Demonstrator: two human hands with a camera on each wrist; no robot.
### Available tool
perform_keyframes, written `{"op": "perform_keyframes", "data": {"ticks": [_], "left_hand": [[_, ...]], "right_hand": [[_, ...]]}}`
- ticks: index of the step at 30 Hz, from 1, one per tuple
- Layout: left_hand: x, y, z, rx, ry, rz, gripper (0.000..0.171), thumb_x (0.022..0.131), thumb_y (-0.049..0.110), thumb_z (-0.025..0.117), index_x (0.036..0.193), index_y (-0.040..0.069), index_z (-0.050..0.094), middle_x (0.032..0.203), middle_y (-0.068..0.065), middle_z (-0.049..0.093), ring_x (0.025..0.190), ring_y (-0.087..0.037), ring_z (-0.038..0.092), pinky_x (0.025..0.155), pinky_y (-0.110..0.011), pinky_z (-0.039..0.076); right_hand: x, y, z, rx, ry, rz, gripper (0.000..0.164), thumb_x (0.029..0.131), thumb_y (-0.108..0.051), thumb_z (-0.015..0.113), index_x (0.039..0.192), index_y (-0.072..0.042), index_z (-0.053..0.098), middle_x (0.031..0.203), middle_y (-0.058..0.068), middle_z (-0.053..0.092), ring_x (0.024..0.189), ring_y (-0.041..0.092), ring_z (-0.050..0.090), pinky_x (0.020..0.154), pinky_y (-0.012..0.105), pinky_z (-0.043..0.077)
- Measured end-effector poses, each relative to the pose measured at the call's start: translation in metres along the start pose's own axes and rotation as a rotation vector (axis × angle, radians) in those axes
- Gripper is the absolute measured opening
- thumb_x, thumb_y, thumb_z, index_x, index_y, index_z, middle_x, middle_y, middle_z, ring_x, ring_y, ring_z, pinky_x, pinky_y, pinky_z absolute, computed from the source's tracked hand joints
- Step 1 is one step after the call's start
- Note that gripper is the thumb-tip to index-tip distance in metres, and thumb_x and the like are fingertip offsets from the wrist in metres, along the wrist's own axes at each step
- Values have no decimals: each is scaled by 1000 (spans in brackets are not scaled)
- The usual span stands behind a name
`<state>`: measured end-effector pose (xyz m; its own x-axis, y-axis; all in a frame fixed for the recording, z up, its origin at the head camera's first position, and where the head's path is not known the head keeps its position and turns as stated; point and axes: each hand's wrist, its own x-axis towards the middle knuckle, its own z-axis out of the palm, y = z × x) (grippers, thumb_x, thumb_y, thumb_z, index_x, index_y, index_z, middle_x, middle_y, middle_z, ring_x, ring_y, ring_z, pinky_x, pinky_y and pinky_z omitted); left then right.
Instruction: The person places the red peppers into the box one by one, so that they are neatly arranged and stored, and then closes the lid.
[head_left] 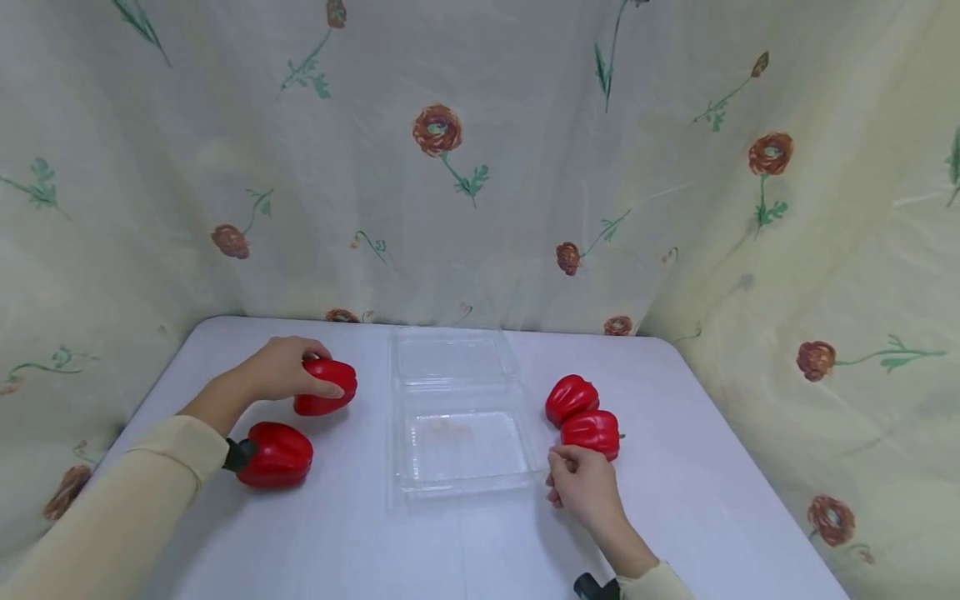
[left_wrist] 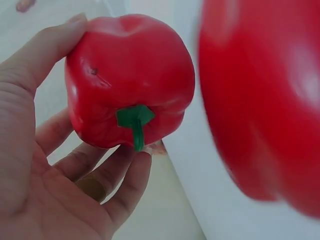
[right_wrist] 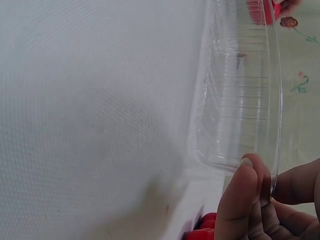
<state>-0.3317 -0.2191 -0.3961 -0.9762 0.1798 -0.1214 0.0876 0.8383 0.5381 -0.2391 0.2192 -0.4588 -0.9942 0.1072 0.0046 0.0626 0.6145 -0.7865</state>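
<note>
My left hand (head_left: 288, 369) grips a red bell pepper (head_left: 335, 387) over the left side of the table. In the left wrist view, thumb and fingers curl round that pepper (left_wrist: 132, 75), and its green stem faces the camera. A second red bell pepper (head_left: 279, 456) lies nearer, beside my left wrist. Mid-table stands a clear plastic clamshell box (head_left: 465, 483) with its lid (head_left: 450, 358) laid back. My right hand (head_left: 588, 492) pinches the rim at the box's near right corner; the right wrist view shows thumb and fingers on the rim (right_wrist: 278, 125).
Two more red bell peppers, one behind (head_left: 572, 398) and one in front (head_left: 592, 432), lie together right of the box, just beyond my right hand. White cloth covers the table (head_left: 360, 533). A flowered curtain (head_left: 510, 208) hangs along the back and sides.
</note>
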Motion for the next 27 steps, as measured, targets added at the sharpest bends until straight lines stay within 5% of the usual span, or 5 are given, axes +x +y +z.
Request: {"op": "perform_keyframes", "data": {"ticks": [15,27], "left_hand": [[7,65,13,-36,9,174,72,67,36,91,126,10,59,116,-10,63,108,-32,58,72,-37,59],[13,110,40,-23,-11,236,68,67,37,91,123,13,61,113,-4,63,104,-26,59,70,-34,58]], "right_hand": [[-1,1,3,-5,11,-25,30,95,-14,65,117,6,66,67,6,62,51,16,60,54,27,55],[0,-1,6,23,-5,-12,29,96,-14,65,117,5,66,68,7,63,52,17,60,54,27,55]]}}
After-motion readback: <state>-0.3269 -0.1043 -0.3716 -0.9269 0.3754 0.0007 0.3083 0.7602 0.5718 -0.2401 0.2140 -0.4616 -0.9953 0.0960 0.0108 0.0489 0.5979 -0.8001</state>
